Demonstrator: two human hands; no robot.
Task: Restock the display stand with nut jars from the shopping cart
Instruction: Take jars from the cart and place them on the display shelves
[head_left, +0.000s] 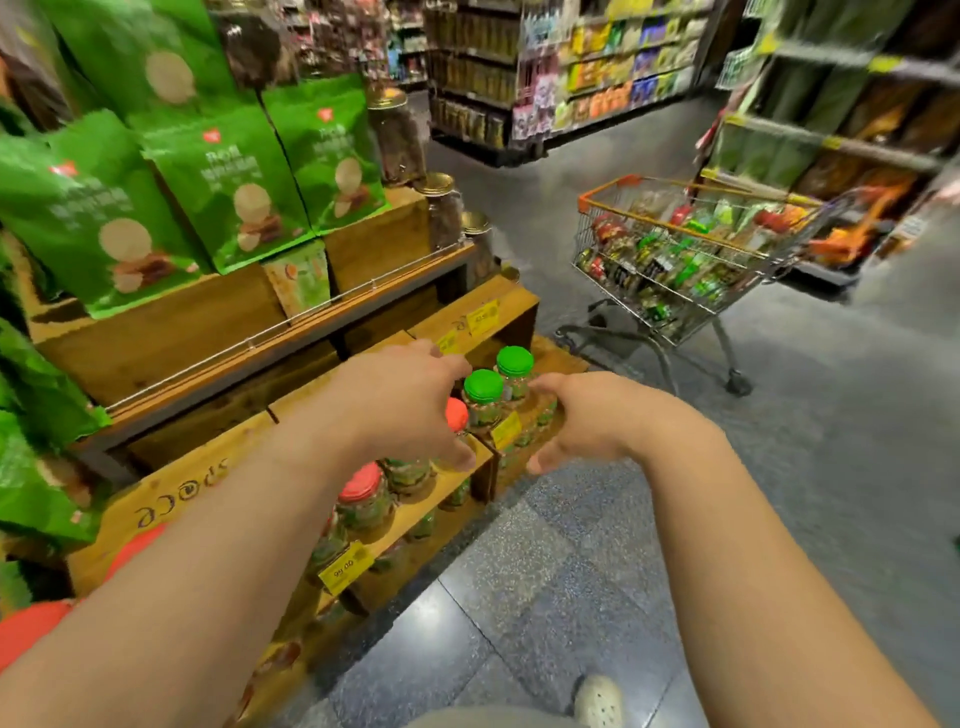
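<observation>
Hands over low crate of display stand (218, 483). My left hand (415, 400) and right hand (587, 421) flank green-lid nut jars (483, 400), fingers loose, grasping nothing, likely aligning row. More stock waits in shopping cart (691, 249), well apart.

The left hand (410, 400) covers most of a red-lidded jar (457, 414); the shopping cart (691, 260) holds packets too blurred to identify, and the right-side shelves (852, 104) smear and run off the edge
</observation>
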